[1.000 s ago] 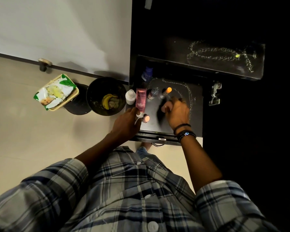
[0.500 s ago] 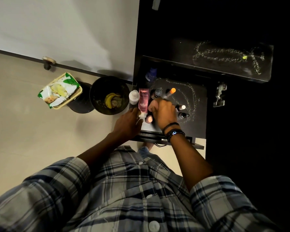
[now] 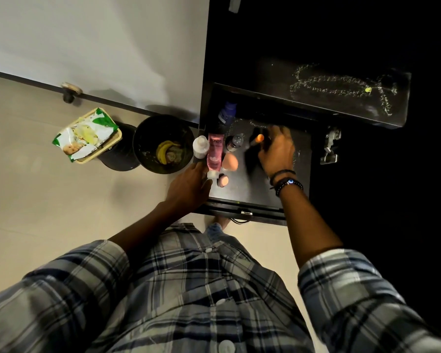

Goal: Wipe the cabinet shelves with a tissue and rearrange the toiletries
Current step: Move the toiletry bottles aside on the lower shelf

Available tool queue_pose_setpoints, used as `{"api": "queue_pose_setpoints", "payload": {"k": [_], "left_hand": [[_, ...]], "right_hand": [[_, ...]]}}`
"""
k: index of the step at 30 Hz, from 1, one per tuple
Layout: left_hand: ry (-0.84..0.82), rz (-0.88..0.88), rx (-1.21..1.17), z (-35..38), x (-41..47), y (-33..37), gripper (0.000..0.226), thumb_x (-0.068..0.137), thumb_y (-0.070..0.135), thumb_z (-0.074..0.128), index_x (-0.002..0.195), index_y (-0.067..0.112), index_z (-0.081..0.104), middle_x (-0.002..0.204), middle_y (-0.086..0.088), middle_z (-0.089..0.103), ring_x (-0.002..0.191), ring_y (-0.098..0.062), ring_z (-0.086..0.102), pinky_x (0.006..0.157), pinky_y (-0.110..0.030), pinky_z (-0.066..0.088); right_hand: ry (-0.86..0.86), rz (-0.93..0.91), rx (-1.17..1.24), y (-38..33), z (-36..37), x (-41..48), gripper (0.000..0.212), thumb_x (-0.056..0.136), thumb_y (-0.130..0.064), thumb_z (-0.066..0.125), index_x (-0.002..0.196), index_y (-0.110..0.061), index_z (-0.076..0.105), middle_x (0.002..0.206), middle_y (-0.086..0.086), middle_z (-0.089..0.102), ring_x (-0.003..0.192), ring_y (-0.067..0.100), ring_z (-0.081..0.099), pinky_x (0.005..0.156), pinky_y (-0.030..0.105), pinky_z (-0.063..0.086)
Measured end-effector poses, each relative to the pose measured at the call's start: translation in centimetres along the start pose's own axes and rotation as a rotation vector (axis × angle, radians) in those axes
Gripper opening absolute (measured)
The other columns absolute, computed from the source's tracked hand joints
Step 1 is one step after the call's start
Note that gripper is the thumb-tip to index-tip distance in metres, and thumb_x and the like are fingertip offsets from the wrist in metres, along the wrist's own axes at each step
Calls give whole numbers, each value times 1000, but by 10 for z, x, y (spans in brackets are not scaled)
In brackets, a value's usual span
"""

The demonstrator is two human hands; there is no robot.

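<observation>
Pale floor tiles and a white wall fill the left half of the head view; a black cabinet (image 3: pixel 341 34) takes up the right, and its lower shelf (image 3: pixel 255 184) carries the toiletries.

On progress, my reading is that the rearranging is well under way. A white bottle (image 3: pixel 200 146), a pink tube (image 3: pixel 215 154), a peach egg-shaped sponge (image 3: pixel 230 161) and a small pink-topped jar (image 3: pixel 223 180) are bunched close together at the shelf's left edge. A small clear bottle (image 3: pixel 234 142) stands just behind the sponge, and a blue bottle (image 3: pixel 227 113) sits deeper in the shadow. No tissue shows anywhere, so I cannot judge whether the wiping is done. The bare middle of the shelf looks dark and even.

The left hand (image 3: pixel 191 184) lies at the front left corner of the shelf, fingers against the tube's white cap end. Whether its grip pinches the cap or only steadies it, I cannot tell.

The right hand (image 3: pixel 276 151) reaches over the shelf's back, fingers curled down beside an orange-tipped stick (image 3: pixel 259 138). Its grip is hidden beneath the knuckles, so I cannot say what it holds.
</observation>
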State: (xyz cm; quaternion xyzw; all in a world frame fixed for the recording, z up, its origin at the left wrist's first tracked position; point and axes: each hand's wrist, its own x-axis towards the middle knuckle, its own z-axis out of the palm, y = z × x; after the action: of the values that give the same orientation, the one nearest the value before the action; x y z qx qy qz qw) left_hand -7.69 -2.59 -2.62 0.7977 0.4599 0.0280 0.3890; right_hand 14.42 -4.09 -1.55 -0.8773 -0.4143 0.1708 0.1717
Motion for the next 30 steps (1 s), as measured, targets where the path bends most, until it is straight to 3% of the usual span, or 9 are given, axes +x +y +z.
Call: {"api": "queue_pose_setpoints", "payload": {"k": [2,6,12,15,21,27,30], "left_hand": [[24,2,5,-3,0,1,37,87,19,58,122,11,50,120,-14,57,94,-35,60,70,-40,48],[67,-34,10,-9,1,-4,27,89,23,56,112,10,52,104,-13,60,81,-32,60,62,-35,44],[140,-83,-38,-15,7,-7,22,90,30,54,102,12,52,100,-9,61,75,-27,60,63,-41,51],[151,-98,-47,-18,9,-7,20,89,27,56,103,13,53,100,-8,61,75,-24,58,62,-36,48],[173,-114,-65,-21,11,-5,19,89,27,57,101,12,54,98,-7,60,74,-23,58,63,-40,50],[161,-84,-41,-23,10,0,21,90,27,57,104,12,54,101,-9,61,74,-25,58,63,-39,51],[166,-51,-15,-25,10,9,23,90,24,57,108,10,55,103,-10,62,71,-25,58,59,-35,48]], "right_hand": [[-82,-48,-48,4,5,15,25,81,-5,55,104,-6,65,107,21,62,96,39,59,79,36,47],[-198,10,-113,5,12,33,20,83,-7,54,95,-7,70,95,21,69,93,39,64,73,33,50],[-164,-120,11,-25,9,48,23,83,0,56,100,-6,71,101,18,71,102,35,63,88,33,47],[-238,-207,-83,-37,19,60,21,86,-4,51,99,-4,67,103,20,69,100,37,61,83,36,44],[-356,-208,-138,-39,30,73,22,92,-13,48,106,-1,61,111,24,63,101,41,59,81,39,45],[-425,-141,-54,-25,21,74,32,88,-8,58,120,-7,60,118,18,65,111,35,59,98,40,45],[-353,-58,26,-6,6,71,39,86,-8,63,124,-5,58,123,14,63,115,30,59,103,37,43]]}}
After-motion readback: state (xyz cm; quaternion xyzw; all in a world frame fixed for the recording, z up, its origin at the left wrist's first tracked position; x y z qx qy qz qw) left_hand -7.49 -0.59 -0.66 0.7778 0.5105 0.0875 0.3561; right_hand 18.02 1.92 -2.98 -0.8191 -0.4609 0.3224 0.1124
